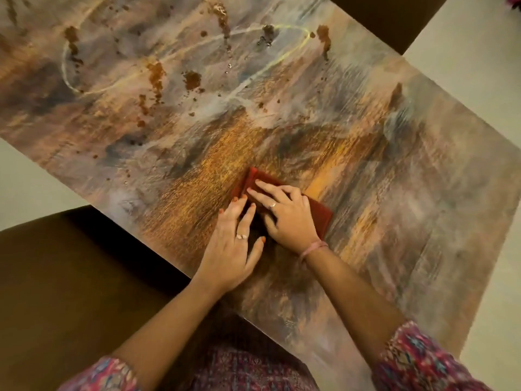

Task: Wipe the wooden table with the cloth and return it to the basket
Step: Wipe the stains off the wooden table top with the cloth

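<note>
Two patterned pink sleeves framed the bottom of my view, one per forearm. From the fingers outward: the right hand lay flat, its fingers spread and pressing down on one folded dark red cloth, not curled around it. The left hand rested beside it, fingers loosely extended, fingertips touching the cloth's near edge. I counted one ring on each hand and one pink wrist thread on the right. That cloth sat on the streaked wooden table, whose far part carried many brown stains.
</note>
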A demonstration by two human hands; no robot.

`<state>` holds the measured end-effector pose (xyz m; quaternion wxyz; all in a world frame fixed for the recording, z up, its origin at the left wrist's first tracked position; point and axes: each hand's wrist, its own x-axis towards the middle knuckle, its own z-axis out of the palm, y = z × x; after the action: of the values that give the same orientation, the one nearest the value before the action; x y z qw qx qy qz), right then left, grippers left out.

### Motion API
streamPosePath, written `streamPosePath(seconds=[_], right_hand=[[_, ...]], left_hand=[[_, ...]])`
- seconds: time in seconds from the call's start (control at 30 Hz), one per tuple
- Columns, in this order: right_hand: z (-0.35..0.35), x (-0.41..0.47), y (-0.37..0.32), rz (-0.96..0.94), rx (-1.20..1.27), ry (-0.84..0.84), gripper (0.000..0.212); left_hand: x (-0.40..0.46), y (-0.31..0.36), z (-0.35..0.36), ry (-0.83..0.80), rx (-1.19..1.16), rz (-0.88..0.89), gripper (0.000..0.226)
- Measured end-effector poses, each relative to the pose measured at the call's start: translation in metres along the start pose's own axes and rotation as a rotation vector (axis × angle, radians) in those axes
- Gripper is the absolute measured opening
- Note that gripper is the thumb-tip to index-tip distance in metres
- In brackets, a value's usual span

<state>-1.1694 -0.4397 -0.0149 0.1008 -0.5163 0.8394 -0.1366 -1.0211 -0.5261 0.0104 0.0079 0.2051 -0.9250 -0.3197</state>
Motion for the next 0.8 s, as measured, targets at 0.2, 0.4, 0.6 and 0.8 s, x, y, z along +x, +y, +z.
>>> streamPosePath(seconds=[0.2,0.4,0.6,0.8], right_hand=[[-0.059,0.041,0.144,0.868,0.066,0.3,0.033],[-0.021,0.021,0.063,0.446,-0.007,0.174,0.04],[-0.035,0.032,0.128,0.301,-0.174,0.077,0.044],[-0.032,0.09,0.127,0.622,-0.054,0.226,0.047]], left_hand=[[0.066,0.001,0.006,-0.065,0.198,0.19,0.057],[0.091,-0.001,0.017,-0.065,0.243,0.098,0.067],[0.094,-0.002,0.024,-0.083,0.363,0.09,0.074],[0.095,-0.001,0.024,-0.086,0.384,0.069,0.078]])
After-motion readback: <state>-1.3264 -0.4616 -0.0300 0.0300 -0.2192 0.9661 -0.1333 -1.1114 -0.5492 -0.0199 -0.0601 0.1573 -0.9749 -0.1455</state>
